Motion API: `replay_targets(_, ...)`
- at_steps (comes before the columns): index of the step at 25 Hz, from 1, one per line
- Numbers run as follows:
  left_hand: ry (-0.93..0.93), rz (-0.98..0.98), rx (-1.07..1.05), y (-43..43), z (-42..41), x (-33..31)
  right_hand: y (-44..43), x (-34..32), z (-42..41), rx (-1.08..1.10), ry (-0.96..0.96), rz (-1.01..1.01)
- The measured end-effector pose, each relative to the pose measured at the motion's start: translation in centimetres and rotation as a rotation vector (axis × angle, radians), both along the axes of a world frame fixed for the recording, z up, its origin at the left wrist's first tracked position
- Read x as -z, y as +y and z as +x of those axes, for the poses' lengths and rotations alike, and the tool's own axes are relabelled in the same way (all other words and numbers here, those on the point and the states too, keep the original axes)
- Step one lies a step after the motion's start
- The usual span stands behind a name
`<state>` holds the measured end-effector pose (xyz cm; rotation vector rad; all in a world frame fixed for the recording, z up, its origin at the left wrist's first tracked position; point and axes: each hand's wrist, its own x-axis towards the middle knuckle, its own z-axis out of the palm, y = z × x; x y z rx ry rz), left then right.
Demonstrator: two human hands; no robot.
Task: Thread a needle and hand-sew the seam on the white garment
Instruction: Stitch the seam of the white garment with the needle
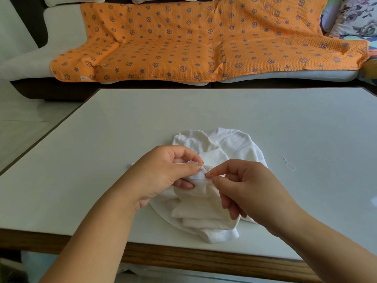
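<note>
The white garment (230, 144) lies bunched on the white table (102, 152), near its front edge. My left hand (163, 172) pinches a raised fold of the garment between thumb and fingers. A thin needle (208, 172) sticks out of that fold, slanting down to the right. My right hand (244, 184) pinches the needle's lower end between thumb and forefinger, right beside the left thumb. A loose loop of white thread (289, 164) lies on the table to the right of the garment. No thread trailing from the needle can be made out.
A sofa (63, 31) stands behind the table, draped with an orange patterned blanket (204, 41). A floral cushion (359, 15) sits at its right end. The table's wooden front edge (183, 254) runs below my forearms. Pale floor tiles (24, 127) show at the left.
</note>
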<state>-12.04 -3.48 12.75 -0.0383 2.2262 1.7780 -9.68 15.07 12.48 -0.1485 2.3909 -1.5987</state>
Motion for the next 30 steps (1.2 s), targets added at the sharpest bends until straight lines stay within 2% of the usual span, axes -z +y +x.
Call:
replay_targets(11,0.107,-0.123,0.002,1.2,0.6,-0.1,-0.8,0.9,0.1,0.069,0.038,-0.021)
replay_targets(15,0.116,-0.119,-0.018,1.4,0.6,0.0,-0.9,0.9,0.2,0.094,0.018,-0.116)
replay_targets(20,0.138,-0.158,0.090,1.6,0.7,0.2,-1.0,0.8,0.0,0.120,0.001,-0.244)
replay_targets(24,0.150,-0.188,0.119,1.6,0.8,0.3,-0.7,0.6,-0.3,0.051,-0.087,-0.319)
replay_targets(27,0.151,-0.231,0.118,1.6,0.7,0.6,-0.5,0.5,-0.6,0.082,-0.055,-0.218)
replay_targets(30,0.130,-0.219,0.103,1.5,0.5,0.8,0.7,0.3,-1.6,0.240,0.162,-0.027)
